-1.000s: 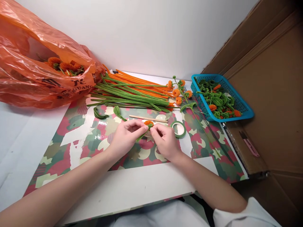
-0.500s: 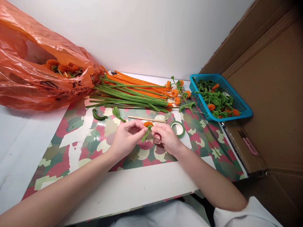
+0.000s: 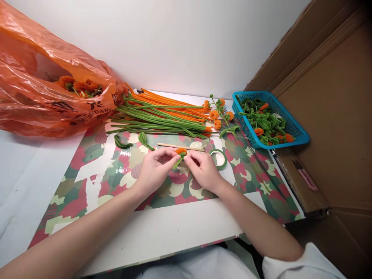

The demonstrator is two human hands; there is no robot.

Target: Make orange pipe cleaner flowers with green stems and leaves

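Between my two hands is a small orange pipe-cleaner flower [image 3: 181,151] with a short green stem pointing down toward me. My left hand [image 3: 158,164] pinches it from the left, thumb and forefinger at the base of the bloom. From the other side, my right hand [image 3: 204,168] has its thumb and forefinger closed on the flower's right edge. A thin wooden stick [image 3: 180,147] lies just behind the flower. Close to my right hand rests a roll of green tape [image 3: 217,159]. Two green pipe-cleaner leaves, one curled [image 3: 122,142] and one looped [image 3: 145,140], lie beyond my left hand.
Orange [image 3: 174,101] and green pipe cleaners [image 3: 162,118] lie in a bundle at the back. An orange plastic bag [image 3: 58,112] with flowers stands left. A blue basket [image 3: 302,138] of green pieces is right, beside a finished flower stem [image 3: 244,145] and a pink cutter [image 3: 306,177].
My right hand's curled fingers have loosened and its thumb now reaches up to the flower's edge. The left hand keeps its pinch. The flower has barely shifted.
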